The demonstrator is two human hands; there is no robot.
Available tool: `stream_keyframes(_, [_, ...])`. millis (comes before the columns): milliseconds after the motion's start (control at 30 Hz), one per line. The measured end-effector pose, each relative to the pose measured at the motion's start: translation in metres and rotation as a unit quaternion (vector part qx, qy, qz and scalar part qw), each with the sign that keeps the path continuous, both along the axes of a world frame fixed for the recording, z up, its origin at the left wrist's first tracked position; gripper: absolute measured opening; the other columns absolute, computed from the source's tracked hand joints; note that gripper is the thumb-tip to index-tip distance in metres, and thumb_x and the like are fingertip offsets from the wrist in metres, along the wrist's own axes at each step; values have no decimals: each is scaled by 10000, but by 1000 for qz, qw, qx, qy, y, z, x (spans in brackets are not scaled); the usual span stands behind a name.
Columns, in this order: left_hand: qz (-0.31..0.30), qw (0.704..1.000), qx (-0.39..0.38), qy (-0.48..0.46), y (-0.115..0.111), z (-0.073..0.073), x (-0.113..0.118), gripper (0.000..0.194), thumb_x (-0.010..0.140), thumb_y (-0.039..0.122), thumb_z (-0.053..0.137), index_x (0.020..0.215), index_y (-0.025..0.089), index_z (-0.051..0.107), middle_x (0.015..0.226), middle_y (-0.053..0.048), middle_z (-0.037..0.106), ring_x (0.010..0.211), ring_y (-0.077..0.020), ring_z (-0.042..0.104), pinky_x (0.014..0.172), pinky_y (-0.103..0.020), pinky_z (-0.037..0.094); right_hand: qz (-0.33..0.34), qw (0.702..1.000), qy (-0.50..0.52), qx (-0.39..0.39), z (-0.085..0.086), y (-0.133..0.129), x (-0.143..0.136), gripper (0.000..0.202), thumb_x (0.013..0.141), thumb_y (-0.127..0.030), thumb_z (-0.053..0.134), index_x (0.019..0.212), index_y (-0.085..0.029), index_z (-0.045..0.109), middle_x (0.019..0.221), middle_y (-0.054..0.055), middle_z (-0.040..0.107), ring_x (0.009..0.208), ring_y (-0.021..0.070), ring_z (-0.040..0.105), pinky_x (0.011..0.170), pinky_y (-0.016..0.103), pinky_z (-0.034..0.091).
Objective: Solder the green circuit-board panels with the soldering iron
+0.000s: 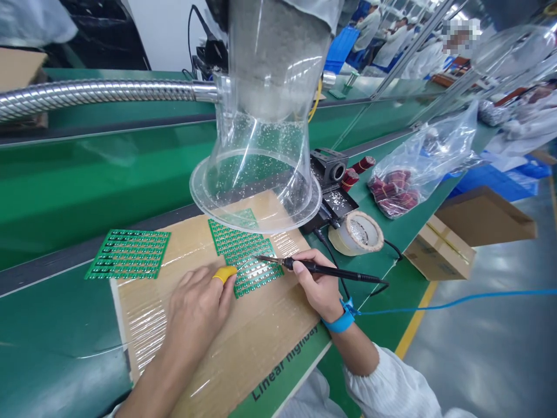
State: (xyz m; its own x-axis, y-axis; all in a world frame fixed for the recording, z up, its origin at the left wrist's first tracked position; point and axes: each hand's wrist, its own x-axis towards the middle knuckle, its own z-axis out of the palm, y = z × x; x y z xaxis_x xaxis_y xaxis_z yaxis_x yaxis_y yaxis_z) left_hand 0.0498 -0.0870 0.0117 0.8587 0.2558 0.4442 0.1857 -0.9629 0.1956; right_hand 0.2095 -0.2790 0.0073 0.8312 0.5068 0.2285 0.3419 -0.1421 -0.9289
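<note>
My right hand [319, 284] is wrapped round a black soldering iron [335, 270], with a blue strap on the wrist. The iron's tip points left and meets the green circuit board panel [256, 280] on the cardboard sheet. My left hand [202, 299], a yellow cover on one finger, is closed at the panel's left edge, pinching a thin wire [244, 265] that runs towards the tip. Whether the tip touches wire or board is too small to tell. A second green panel [130, 254] lies at the left, partly on the cardboard.
A clear fume hood [256, 186] on a metal hose hangs over the panel. Right of it are the iron stand [328, 168], a tape roll [357, 232], a bag of red wires [398, 188] and a cardboard box [441, 247]. People in white work at the back right.
</note>
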Motion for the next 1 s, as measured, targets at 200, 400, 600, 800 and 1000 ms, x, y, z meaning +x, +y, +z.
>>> stream_keyframes(200, [-1,1000,-7,-16,1,1,-2,189,984,262,588,822,175,634,989,-105,751,737,-220,641,685,-371,468,-1,1000,-9,-1,1,0,1,100,918,-333,684,915,-236,710,845,35,754,743,214,714,681,327,580])
stream_keyframes(400, [19,1000,-2,-9,2,5,-9,289,988,309,578,716,216,559,759,-66,677,674,-218,589,647,-366,434,-7,1000,-4,4,1,0,0,126,924,-364,688,912,-240,711,837,38,750,741,219,715,673,331,579])
stream_keyframes(600, [17,1000,-5,-8,3,3,-11,279,991,307,563,732,210,597,774,-67,681,700,-230,602,655,-370,427,-29,999,14,33,1,0,-2,169,942,-413,697,934,-244,708,811,33,746,732,224,721,693,344,588])
stream_keyframes(800, [11,1000,3,-2,4,2,-10,289,987,303,572,722,194,611,787,-84,689,707,-236,604,675,-375,439,-12,1000,3,11,-1,-2,-1,140,936,-379,705,938,-239,722,842,43,754,755,223,721,698,336,572])
stream_keyframes(1000, [5,1000,-23,-2,3,0,-6,231,992,307,569,818,193,669,930,-86,742,742,-223,641,702,-369,459,-30,1000,7,1,-1,-1,0,201,926,-420,694,884,-224,702,793,40,736,694,218,698,648,333,555])
